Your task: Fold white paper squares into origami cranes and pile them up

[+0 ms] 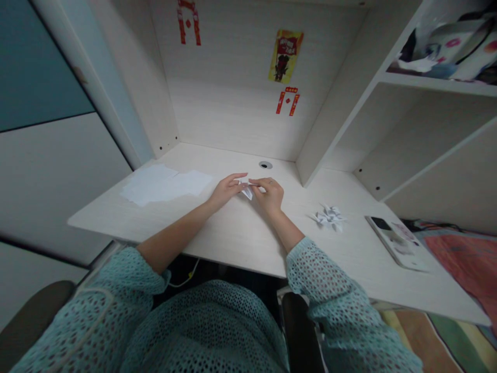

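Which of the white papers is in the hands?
The small folded piece between left hand and right hand; the flat sheets and folded cluster lie untouched.

The pale worktop (pixel 233 241) spreads beneath the fingers (pixel 236 176), with a round cable hole (pixel 265 165) just beyond them. I see a small red decoration (pixel 288 101) on the back panel (pixel 233 77), above and right of the fingers; higher hangs a yellow picture card (pixel 286 56), and far up to their left another red ornament (pixel 188 24). Well right of the fingers lies a flat, phone-shaped item (pixel 396 242), with a reddish cloth (pixel 462 259) past it and striped fabric (pixel 450 336) lower down. High on that side, a shelf (pixel 438 85) bears blurred odds and ends (pixel 450 46). Nearer me than the fingers, one dark armrest (pixel 301 331) stands below the worktop's edge.
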The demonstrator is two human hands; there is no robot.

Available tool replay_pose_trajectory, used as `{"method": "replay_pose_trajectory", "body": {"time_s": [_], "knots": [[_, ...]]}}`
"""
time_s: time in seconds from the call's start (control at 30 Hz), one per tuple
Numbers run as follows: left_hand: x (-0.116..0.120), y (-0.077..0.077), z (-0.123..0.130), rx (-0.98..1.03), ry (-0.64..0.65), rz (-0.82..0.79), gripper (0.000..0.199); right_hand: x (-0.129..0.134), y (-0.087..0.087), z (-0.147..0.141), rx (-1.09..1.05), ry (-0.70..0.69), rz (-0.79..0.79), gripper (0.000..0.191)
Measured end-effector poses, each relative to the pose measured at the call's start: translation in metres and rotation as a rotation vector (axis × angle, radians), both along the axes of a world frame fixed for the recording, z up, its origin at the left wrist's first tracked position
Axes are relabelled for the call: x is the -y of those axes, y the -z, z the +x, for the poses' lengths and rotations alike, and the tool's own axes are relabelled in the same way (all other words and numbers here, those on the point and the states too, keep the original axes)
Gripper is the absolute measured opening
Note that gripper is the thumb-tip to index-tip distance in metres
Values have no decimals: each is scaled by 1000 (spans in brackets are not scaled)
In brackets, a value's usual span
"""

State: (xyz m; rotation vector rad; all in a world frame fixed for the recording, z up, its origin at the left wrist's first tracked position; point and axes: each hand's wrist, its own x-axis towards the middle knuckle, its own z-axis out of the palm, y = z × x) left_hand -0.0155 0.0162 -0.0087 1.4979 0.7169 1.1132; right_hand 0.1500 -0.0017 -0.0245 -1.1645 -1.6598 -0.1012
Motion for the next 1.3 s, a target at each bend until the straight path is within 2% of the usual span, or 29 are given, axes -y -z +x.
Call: {"method": "replay_pose_trajectory", "body": {"time_s": [0.13, 0.27, 0.5, 0.67, 0.83, 1.3], "knots": [[2, 1, 2, -8, 27, 44, 63, 0, 0, 1, 22, 13, 32, 22], [2, 3, 4, -34, -27, 90, 56, -1, 1, 1, -21, 21, -1, 21], [2, -2, 0, -86, -105, 186, 53, -1, 0, 2, 3, -128, -70, 32], [-1, -2, -9, -259, -203, 292, 53, -4, 4, 5, 47, -172, -127, 40], [-4, 2, -12, -428, -293, 379, 50, -8, 8, 7, -21, -195, -174, 36], [-5, 1, -14, -483, -421, 428, 38, 1, -5, 3, 1, -329, -171, 40]]}}
